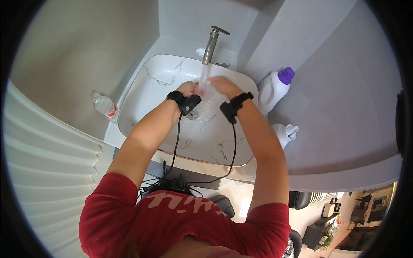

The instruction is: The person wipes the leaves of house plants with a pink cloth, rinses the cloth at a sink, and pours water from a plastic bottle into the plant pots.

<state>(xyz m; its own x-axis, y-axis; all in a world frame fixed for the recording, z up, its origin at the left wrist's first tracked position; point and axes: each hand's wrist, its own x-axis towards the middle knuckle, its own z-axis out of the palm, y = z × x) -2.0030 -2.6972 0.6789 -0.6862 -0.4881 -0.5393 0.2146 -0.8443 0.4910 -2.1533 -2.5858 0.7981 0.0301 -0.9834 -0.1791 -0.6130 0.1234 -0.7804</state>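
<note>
Rinsing is best done with the left hand (188, 88) and right hand (223, 86), both cupped around something unclear, kept under the tap's (211, 45) stream (204, 77), low over the basin (146, 92).

Counted: 1 basin (142, 90), 1 tap (211, 45), 2 hands (188, 88) (223, 86), 2 wrist devices (188, 103) (232, 107) w/ cables, 1 clear water bottle (105, 106), 2 white detergent bottles (273, 89) (285, 134).
</note>
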